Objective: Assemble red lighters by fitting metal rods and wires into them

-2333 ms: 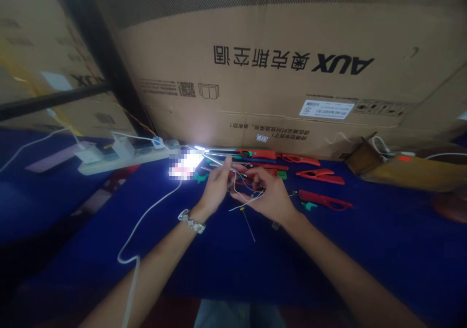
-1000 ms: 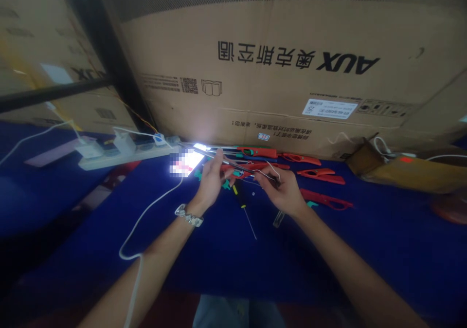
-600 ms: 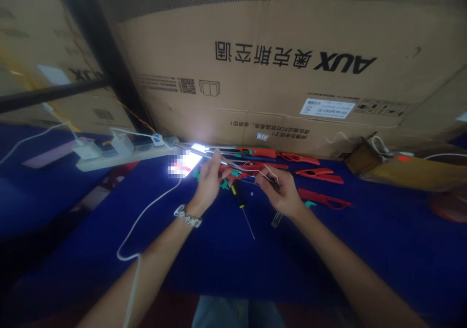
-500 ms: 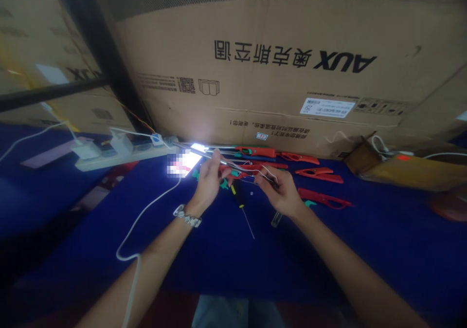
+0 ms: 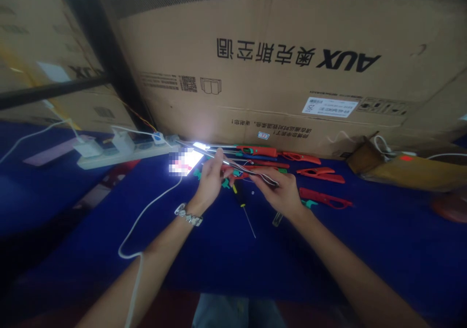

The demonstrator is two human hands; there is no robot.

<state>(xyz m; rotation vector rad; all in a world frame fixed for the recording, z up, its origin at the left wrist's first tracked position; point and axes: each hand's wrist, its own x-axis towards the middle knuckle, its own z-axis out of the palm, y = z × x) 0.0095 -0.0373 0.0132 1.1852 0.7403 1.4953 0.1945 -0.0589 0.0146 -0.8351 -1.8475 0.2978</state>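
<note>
My left hand [image 5: 210,174], with a metal-banded watch on its wrist, pinches a long thin metal tube [image 5: 235,165] that slants down to the right. The fingers of my right hand [image 5: 279,189] close on the tube's near end, where a thin wire and a dark part show. Behind my hands lie long-nosed lighters with red handles [image 5: 260,151]. Loose red handle shells [image 5: 324,198] rest to the right, some beside small green pieces [image 5: 309,204]. A yellow and black screwdriver [image 5: 240,196] is on the blue cloth below, between my hands.
A lit phone [image 5: 188,160] with a white cable lies left of my hands. Farther left is a power strip [image 5: 126,156] with plugs. A large cardboard box [image 5: 270,89] stands along the back. At right sits an open carton [image 5: 397,172].
My right hand has moved its fingers along the tube's near end, and the wire that looped loosely there now lies close along the tube. My left hand keeps its pinch.
</note>
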